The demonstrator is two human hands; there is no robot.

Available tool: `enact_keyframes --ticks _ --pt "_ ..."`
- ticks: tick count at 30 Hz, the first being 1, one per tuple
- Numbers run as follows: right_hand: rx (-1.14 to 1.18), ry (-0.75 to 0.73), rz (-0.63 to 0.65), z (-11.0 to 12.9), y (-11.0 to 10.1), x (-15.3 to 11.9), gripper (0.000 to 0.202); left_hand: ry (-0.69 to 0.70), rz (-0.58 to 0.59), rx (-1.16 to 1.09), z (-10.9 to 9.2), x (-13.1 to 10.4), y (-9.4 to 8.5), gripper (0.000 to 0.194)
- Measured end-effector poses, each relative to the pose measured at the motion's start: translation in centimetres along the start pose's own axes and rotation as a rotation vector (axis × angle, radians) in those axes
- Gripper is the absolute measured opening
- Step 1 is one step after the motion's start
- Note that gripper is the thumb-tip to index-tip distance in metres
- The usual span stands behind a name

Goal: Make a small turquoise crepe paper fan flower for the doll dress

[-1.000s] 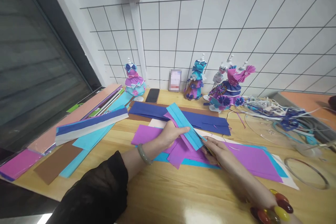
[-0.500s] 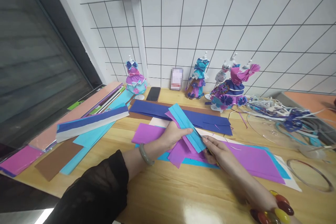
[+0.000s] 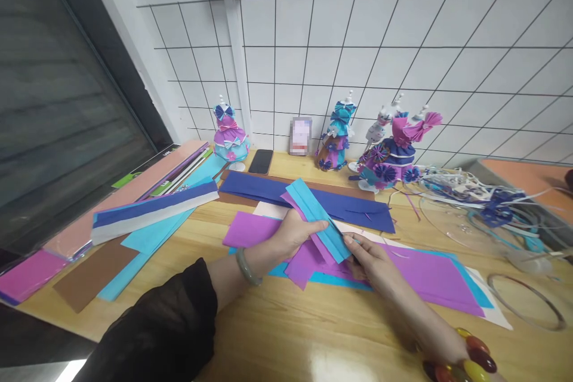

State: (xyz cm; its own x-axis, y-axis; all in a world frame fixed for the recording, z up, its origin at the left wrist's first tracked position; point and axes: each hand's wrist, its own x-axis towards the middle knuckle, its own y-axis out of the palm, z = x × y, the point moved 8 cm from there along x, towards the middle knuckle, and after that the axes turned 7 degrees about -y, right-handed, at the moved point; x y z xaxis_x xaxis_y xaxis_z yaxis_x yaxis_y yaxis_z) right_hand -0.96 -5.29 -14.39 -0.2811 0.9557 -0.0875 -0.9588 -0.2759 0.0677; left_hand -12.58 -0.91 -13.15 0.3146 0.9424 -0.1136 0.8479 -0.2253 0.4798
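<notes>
My left hand (image 3: 295, 233) is closed on a folded light-blue strip of crepe paper (image 3: 307, 200), its thumb flat on top. A purple layer (image 3: 290, 198) shows under the strip's left edge. In my right hand (image 3: 364, 253) is a pair of scissors (image 3: 339, 232), mostly hidden by the fingers. Its dark blade lies along the strip's right edge. Below both hands, purple paper (image 3: 434, 277) rests over blue paper (image 3: 320, 279) on the table.
Dark-blue folded paper (image 3: 259, 188) lies behind the hands. Paper sheets (image 3: 152, 212) cover the left side. Dressed mini mannequins (image 3: 230, 137) and a phone (image 3: 261, 161) stand or lie near the wall. Tangled ribbons (image 3: 496, 206) and a ring (image 3: 528, 301) are at right.
Hardly anything differs. The view has shifted slightly, and my right hand with the scissors sits a touch closer along the strip's edge.
</notes>
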Motion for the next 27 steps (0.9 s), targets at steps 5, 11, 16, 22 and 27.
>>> enact_keyframes --ticks 5,11,16,22,27 --pt "0.005 0.007 -0.006 0.38 0.20 0.02 0.040 0.004 0.000 0.004 -0.03 0.02 0.00 0.026" --pt "-0.013 0.005 -0.023 0.46 0.16 0.12 0.040 0.002 -0.009 0.017 0.12 -0.03 -0.13 0.026" --pt "-0.021 0.010 -0.030 0.22 0.01 0.11 0.040 -0.028 -0.017 0.007 0.20 -0.06 -0.11 0.029" --pt "-0.022 0.001 -0.026 0.36 0.09 -0.01 0.037 -0.081 -0.028 -0.023 0.02 -0.27 0.13 0.029" --pt "-0.001 0.007 -0.055 0.57 0.16 -0.13 0.035 -0.108 -0.001 0.042 0.43 -0.29 0.33 0.028"
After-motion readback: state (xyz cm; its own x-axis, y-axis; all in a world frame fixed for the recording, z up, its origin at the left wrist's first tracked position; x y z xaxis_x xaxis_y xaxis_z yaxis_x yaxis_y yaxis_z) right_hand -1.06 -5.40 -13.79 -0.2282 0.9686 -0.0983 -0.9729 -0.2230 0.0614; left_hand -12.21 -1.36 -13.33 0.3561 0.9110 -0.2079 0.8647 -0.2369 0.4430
